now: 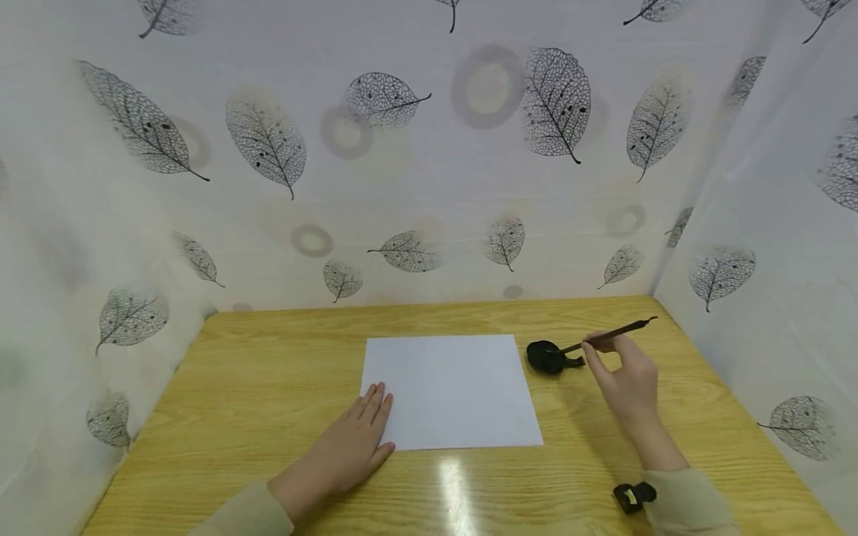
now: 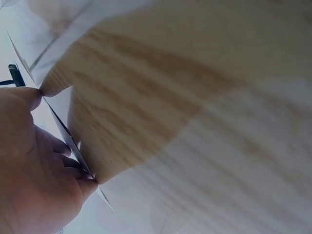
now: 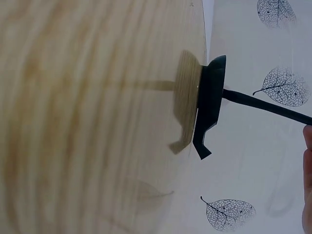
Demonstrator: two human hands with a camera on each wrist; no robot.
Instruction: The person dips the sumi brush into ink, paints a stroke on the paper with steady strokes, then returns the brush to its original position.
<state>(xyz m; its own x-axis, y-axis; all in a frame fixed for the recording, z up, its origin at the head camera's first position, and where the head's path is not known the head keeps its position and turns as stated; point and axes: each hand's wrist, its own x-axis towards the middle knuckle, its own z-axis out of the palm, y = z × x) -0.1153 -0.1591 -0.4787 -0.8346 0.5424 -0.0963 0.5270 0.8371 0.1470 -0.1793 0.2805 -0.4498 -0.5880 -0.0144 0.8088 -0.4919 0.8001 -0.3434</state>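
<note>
A white sheet of paper [image 1: 456, 391] lies on the wooden table in the head view. My left hand [image 1: 351, 443] rests at its lower left, fingertips on the sheet's edge and fingers fairly straight; the left wrist view shows the same hand [image 2: 44, 165] along the paper's edge. To the right of the sheet, my right hand [image 1: 628, 376] pinches a dark writing brush [image 1: 620, 331] by its shaft. The brush tip dips into a small black ink dish [image 1: 541, 359] with a short handle. From the side, the right wrist view shows the brush [image 3: 265, 105] angled into the dish [image 3: 210, 90].
The glossy wooden table [image 1: 268, 372] reflects light near its front. Pale curtains with leaf prints [image 1: 429, 186] enclose its back and both sides. A black strapped device [image 1: 633, 496] sits at the right wrist, by the sleeve.
</note>
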